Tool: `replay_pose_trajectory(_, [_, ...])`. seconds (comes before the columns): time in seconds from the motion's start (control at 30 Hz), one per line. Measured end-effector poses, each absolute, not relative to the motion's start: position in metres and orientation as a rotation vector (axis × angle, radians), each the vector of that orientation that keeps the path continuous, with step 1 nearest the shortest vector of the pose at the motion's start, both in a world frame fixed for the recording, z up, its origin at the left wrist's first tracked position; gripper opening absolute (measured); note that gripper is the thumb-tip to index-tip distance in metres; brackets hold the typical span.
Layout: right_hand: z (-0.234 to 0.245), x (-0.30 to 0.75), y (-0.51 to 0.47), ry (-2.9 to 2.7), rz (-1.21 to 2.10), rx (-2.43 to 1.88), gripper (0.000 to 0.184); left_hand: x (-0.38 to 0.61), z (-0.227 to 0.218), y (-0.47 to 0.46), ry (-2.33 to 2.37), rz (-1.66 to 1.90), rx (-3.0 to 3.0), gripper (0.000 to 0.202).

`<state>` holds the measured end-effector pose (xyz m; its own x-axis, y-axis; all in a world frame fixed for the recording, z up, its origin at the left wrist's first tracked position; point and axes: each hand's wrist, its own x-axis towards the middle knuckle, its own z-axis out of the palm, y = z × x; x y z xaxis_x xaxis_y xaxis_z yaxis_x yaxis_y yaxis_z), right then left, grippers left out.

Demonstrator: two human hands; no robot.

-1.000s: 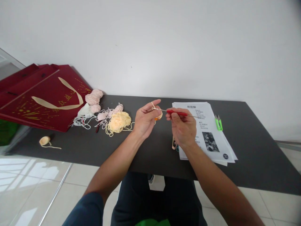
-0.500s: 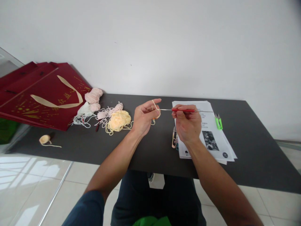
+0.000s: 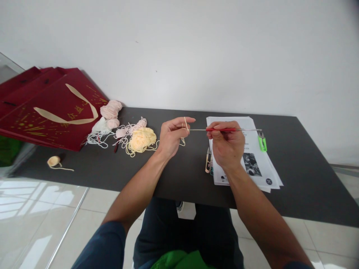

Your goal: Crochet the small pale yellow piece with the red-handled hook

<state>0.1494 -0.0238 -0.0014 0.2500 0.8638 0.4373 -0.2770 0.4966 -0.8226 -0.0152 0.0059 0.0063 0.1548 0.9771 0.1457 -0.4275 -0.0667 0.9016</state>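
My left hand (image 3: 171,137) is held above the dark table (image 3: 308,175), fingers curled, with pale yellow yarn (image 3: 185,125) looped over the forefinger. My right hand (image 3: 226,146) pinches a crochet hook (image 3: 224,130) with a red grip; its metal tip reaches the yarn loop at my left forefinger. A strand runs from that hand to a loose heap of yellow yarn (image 3: 140,140) on the table to the left.
Pink and white yarn balls (image 3: 110,116) lie beside dark red gift bags (image 3: 50,112). A small crocheted piece (image 3: 54,161) sits near the left front edge. Printed sheets (image 3: 246,157), green snips (image 3: 262,142) and a small tool (image 3: 208,160) lie under and beside my right hand.
My right hand has drawn the hook to the right, away from my left hand. The small orange piece seen at my left fingers a second ago no longer shows.
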Motion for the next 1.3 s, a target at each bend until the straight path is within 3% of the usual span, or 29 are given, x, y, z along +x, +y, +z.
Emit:
replay_pose_trajectory(0.4, [0.002, 0.152, -0.021, -0.985, 1.028, -0.585, 0.022, -0.020, 0.011, 0.008, 0.549, 1.175, 0.907, 0.025])
replay_pose_trajectory(0.73, [-0.006, 0.140, -0.023, -0.724, 1.341, -0.646, 0.018, -0.008, 0.000, 0.004, 0.695, 1.323, 1.085, 0.018])
replay_pose_trajectory(0.97, [-0.006, 0.128, -0.027, -0.708, 1.276, -0.680, 0.013, -0.004, -0.002, 0.001, 0.766, 1.368, 1.072, 0.045])
replay_pose_trajectory(1.3, [-0.007, 0.127, -0.026, -0.686, 1.247, -0.671, 0.015, 0.004, 0.000, -0.002, 0.821, 1.474, 1.059, 0.038])
